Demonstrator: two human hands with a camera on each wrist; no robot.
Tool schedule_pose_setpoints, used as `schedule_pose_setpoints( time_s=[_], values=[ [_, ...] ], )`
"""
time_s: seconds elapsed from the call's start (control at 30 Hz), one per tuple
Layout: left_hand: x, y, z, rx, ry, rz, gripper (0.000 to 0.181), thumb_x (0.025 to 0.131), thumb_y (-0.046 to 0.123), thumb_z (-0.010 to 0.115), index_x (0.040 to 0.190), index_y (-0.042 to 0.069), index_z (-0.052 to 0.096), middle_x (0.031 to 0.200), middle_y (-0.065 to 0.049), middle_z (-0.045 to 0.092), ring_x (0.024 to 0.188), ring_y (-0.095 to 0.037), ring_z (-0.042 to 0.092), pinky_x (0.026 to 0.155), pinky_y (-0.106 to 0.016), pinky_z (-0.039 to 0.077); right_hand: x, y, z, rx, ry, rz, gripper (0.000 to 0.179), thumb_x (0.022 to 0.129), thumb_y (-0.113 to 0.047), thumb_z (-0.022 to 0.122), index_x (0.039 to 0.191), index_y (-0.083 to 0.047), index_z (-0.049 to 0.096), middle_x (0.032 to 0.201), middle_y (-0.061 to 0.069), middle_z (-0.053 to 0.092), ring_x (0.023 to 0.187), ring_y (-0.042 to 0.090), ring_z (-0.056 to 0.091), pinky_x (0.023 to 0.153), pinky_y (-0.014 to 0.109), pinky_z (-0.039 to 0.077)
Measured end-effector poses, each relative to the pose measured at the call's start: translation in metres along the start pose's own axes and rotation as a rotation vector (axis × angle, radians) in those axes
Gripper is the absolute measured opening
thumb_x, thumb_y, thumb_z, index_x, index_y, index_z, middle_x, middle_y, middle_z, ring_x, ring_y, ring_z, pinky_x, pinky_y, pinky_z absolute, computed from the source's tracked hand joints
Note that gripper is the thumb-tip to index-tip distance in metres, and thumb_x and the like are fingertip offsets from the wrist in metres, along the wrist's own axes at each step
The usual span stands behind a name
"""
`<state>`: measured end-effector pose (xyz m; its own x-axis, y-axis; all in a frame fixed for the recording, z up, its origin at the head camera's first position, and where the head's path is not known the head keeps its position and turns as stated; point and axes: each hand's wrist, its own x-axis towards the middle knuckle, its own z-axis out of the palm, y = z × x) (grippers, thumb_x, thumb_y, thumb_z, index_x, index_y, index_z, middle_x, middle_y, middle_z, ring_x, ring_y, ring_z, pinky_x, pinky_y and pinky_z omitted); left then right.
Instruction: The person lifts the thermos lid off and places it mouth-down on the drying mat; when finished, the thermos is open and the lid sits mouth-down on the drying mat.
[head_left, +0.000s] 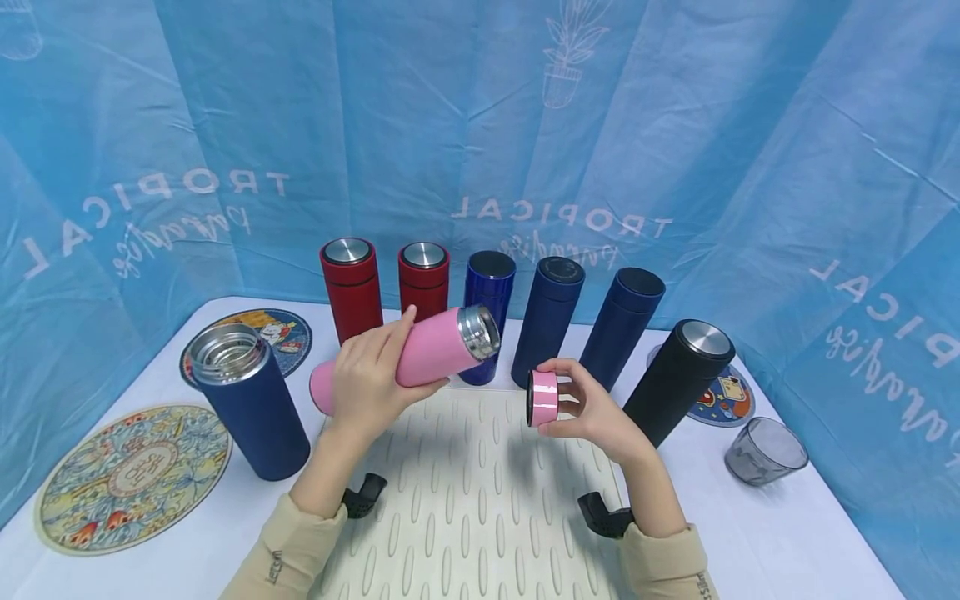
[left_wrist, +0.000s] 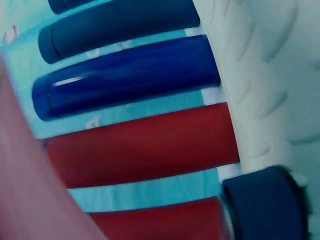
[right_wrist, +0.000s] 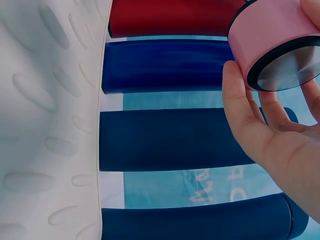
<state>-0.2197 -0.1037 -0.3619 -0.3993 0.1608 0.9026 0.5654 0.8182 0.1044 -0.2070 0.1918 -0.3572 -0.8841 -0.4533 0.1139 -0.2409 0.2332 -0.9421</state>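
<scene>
My left hand (head_left: 371,375) grips a pink thermos bottle (head_left: 438,346) round its body. The bottle is lidless and tilted, its steel mouth pointing right. Between the thumb and fingers of my right hand (head_left: 588,408) is a pink lid (head_left: 544,398), held on its side a short way right of that mouth. The right wrist view shows the same lid (right_wrist: 280,35) with a black rim and a silvery top. A dark blue thermos (head_left: 258,417) without a lid stands left of my left hand. In the left wrist view a dark blue cap-like piece (left_wrist: 265,205) lies near the red thermoses.
Two red thermoses (head_left: 350,287), a glossy blue one (head_left: 491,283), two navy ones (head_left: 551,312) and a black one (head_left: 675,379) stand behind the ribbed pale mat (head_left: 480,508). A grey glass (head_left: 765,454) stands right; a round patterned placemat (head_left: 75,500) lies left.
</scene>
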Motion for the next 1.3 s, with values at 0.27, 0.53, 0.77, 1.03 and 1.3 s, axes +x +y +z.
schedule_pose_setpoints(
  time_s=[0.27, 0.53, 0.77, 1.03, 1.3],
  values=[
    [-0.003, -0.012, 0.001, -0.088, 0.24, -0.378, 0.076, 0.061, 0.026, 0.083, 0.125, 0.006, 0.048, 0.12, -0.016, 0.054, 0.11, -0.033, 0.048, 0.093, -0.052, 0.032, 0.001, 0.0, 0.002, -0.001, -0.008, -0.007, 0.068, 0.07, -0.004, 0.074, 0.128, -0.013, 0.04, 0.131, 0.01, 0.04, 0.109, 0.033, 0.046, 0.089, 0.049, 0.044],
    [-0.005, -0.022, 0.0, -0.291, 0.349, -0.743, 0.076, 0.07, 0.021, 0.08, 0.132, 0.011, 0.037, 0.131, -0.01, 0.042, 0.122, -0.018, 0.036, 0.101, -0.042, 0.024, 0.002, 0.001, 0.004, 0.0, -0.006, -0.01, 0.068, 0.07, -0.005, 0.075, 0.128, -0.012, 0.04, 0.131, 0.01, 0.04, 0.109, 0.033, 0.047, 0.09, 0.049, 0.044],
    [-0.01, -0.032, 0.005, -0.373, 0.404, -0.915, 0.077, 0.072, 0.023, 0.079, 0.133, 0.015, 0.034, 0.134, -0.004, 0.041, 0.123, -0.013, 0.036, 0.102, -0.036, 0.029, 0.003, 0.002, 0.006, -0.001, -0.017, -0.005, 0.068, 0.07, -0.006, 0.075, 0.128, -0.013, 0.039, 0.131, 0.01, 0.04, 0.11, 0.033, 0.046, 0.089, 0.048, 0.045],
    [-0.02, -0.044, 0.011, -0.43, 0.362, -1.091, 0.08, 0.077, 0.024, 0.075, 0.139, 0.019, 0.026, 0.14, -0.002, 0.035, 0.128, -0.014, 0.033, 0.106, -0.038, 0.03, 0.003, 0.001, 0.008, -0.003, -0.029, 0.005, 0.067, 0.071, -0.007, 0.074, 0.128, -0.014, 0.04, 0.13, 0.01, 0.039, 0.11, 0.033, 0.045, 0.086, 0.042, 0.047],
    [-0.022, -0.05, 0.016, -0.424, 0.408, -1.138, 0.083, 0.079, 0.028, 0.073, 0.142, 0.019, 0.02, 0.145, 0.0, 0.028, 0.132, -0.01, 0.025, 0.11, -0.033, 0.023, 0.004, 0.003, 0.009, -0.01, -0.039, 0.003, 0.067, 0.071, -0.007, 0.074, 0.128, -0.013, 0.039, 0.13, 0.011, 0.039, 0.11, 0.033, 0.045, 0.085, 0.039, 0.048]
  ],
)
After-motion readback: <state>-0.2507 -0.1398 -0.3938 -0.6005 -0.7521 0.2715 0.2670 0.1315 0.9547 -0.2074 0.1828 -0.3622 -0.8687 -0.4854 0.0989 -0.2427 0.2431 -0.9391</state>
